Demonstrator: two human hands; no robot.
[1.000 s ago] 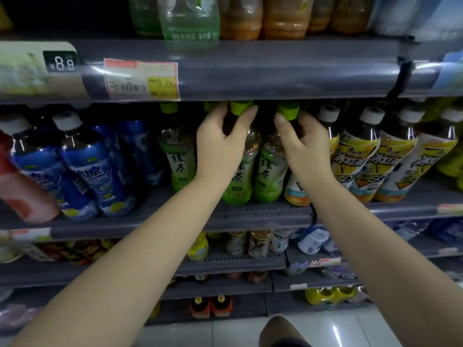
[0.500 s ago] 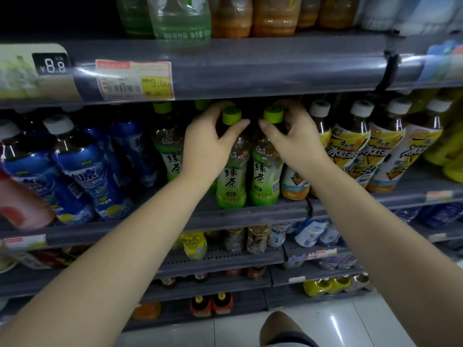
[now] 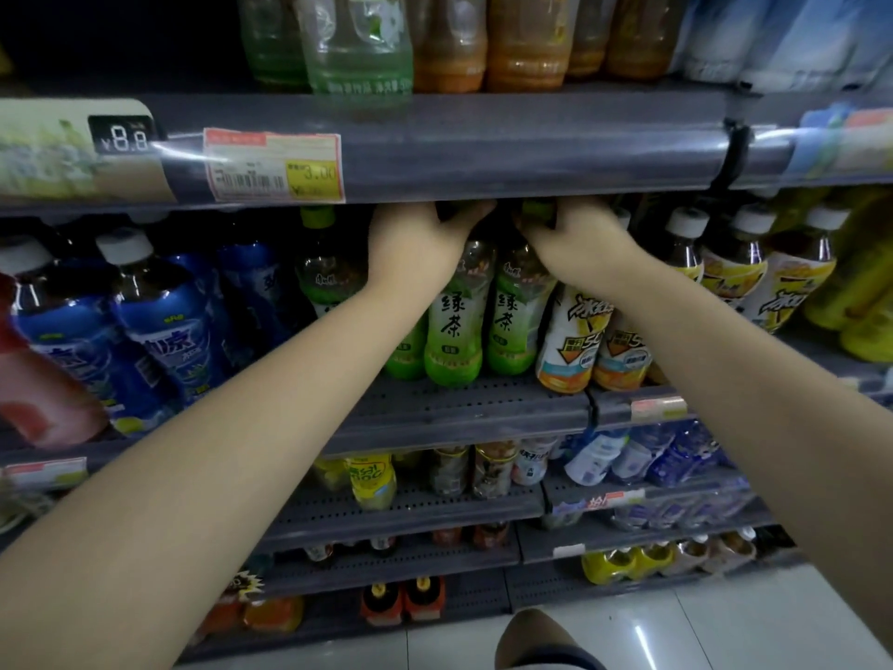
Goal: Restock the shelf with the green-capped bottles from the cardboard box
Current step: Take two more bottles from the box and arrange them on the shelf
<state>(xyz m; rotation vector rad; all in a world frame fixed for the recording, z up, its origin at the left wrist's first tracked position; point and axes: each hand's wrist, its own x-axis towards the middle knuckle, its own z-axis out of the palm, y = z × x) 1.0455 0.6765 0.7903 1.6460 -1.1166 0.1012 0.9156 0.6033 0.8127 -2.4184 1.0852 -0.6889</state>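
Left hand (image 3: 419,239) and right hand (image 3: 577,241) clamped on green tea bottles (image 3: 454,326) — caps half-hidden under shelf edge (image 3: 483,152)

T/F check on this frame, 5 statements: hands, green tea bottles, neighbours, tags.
1. Both hands grip the tops of green tea bottles: left hand, right hand. True.
2. The two green tea bottles stand on the shelf. True.
3. White-capped yellow-label bottles stand left of the green tea. False: they stand on its right; blue-label bottles are on the left.
4. The price tag reads 3.00. True.
5. The cardboard box is in view. False: it is not visible.
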